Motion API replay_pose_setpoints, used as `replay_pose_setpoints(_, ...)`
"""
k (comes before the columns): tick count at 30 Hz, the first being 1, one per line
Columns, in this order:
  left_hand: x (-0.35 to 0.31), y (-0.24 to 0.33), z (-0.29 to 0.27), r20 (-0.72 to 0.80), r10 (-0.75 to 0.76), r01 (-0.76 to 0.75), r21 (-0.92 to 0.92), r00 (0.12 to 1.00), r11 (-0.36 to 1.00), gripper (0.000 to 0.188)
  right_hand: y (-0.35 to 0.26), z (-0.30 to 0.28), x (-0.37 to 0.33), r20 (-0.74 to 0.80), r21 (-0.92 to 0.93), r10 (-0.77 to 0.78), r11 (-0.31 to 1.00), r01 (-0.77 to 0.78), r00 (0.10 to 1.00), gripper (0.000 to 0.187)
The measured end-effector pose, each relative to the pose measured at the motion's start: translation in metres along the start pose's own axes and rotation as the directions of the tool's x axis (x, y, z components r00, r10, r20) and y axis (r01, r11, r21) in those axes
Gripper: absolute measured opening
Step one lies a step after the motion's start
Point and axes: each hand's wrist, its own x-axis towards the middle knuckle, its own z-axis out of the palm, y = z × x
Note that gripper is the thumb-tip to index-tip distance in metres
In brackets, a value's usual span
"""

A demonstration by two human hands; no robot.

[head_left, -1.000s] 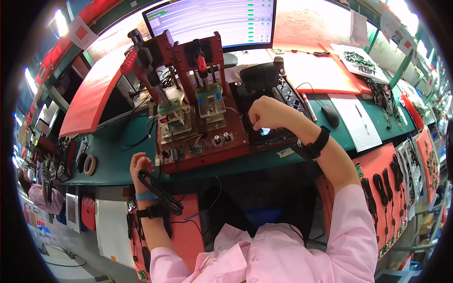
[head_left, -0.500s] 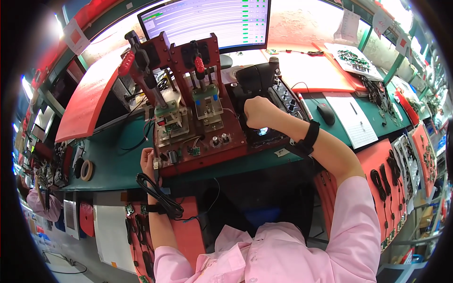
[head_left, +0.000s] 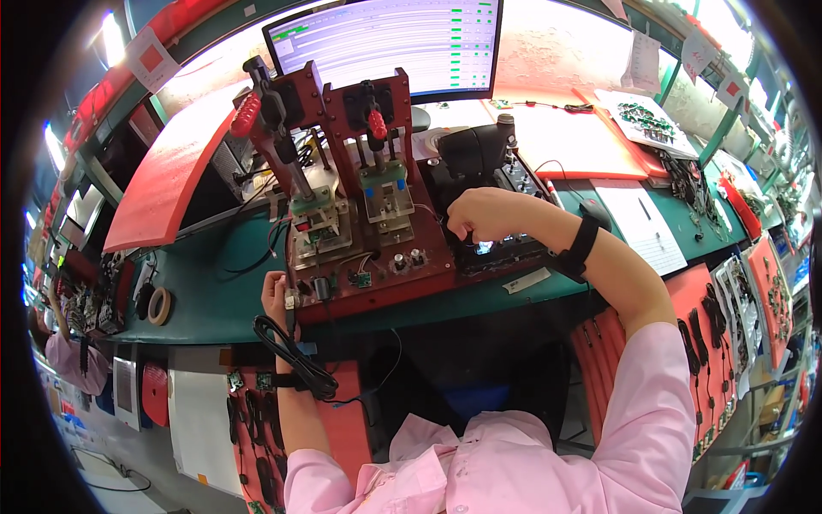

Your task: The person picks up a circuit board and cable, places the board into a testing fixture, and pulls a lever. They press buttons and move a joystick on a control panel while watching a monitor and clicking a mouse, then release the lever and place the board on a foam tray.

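My right hand (head_left: 486, 214) is over the black control device (head_left: 449, 267), fingers curled and pinched just above a small lit display (head_left: 485, 248). What the fingertips grip is mostly hidden. My left hand (head_left: 273, 294) is closed at the front left corner of a red test fixture (head_left: 360, 298), beside a pale cable plug (head_left: 292, 300); whether it holds the plug is unclear. A coiled black cable (head_left: 295, 364) hangs over my left forearm. On the fixture stand two toggle clamps with red handles (head_left: 246, 115) (head_left: 377, 125), above clear plates and green circuit boards (head_left: 311, 201).
A lit monitor (head_left: 385, 47) stands behind the fixture. To the right are a mouse (head_left: 594, 213), a paper sheet with a pen (head_left: 638, 224) and a tray of small boards (head_left: 644, 120). Tape (head_left: 159, 306) lies left; red foam with black cables (head_left: 704, 343) is at lower right.
The whole view has shifted slightly. My right hand has turned from a fist into a downward pinch, lower over the black device. My left hand stays at the fixture's corner.
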Motion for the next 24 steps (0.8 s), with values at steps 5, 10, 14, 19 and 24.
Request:
replay_pose_setpoints(5, 0.001, -0.006, -0.007, 0.0, 0.033, -0.033, 0.036, 0.999, 0.999, 0.01, -0.008, -0.002, -0.001, -0.025, 0.166, 0.175, 0.972, -0.169, 0.984, 0.01)
replay_pose_setpoints(10, 0.002, -0.002, 0.001, -0.006, 0.013, -0.012, 0.033, 1.0, 0.999, 0.011, -0.021, -0.005, -0.003, 0.009, 0.172, 0.406, 0.9, -0.401, 0.914, 0.011)
replay_pose_setpoints(14, 0.003, 0.002, 0.006, -0.022, 0.016, -0.016, -0.004, 1.0, 1.0, 0.011, -0.015, 0.008, -0.004, -0.155, 0.183, 0.51, 0.857, -0.482, 0.846, 0.012)
replay_pose_setpoints(19, 0.0, -0.001, 0.006, -0.072, -0.016, 0.01, -0.08, 0.997, 0.997, 0.01, 0.013, 0.013, -0.044, -0.466, 0.053, 0.334, 0.935, -0.351, 0.82, 0.009)
replay_pose_setpoints(24, 0.001, -0.005, 0.0, -0.051, 0.055, -0.053, 0.04, 0.997, 0.998, 0.009, 0.008, 0.017, -0.06, -0.366, 0.024, 0.315, 0.944, -0.329, 0.876, 0.006)
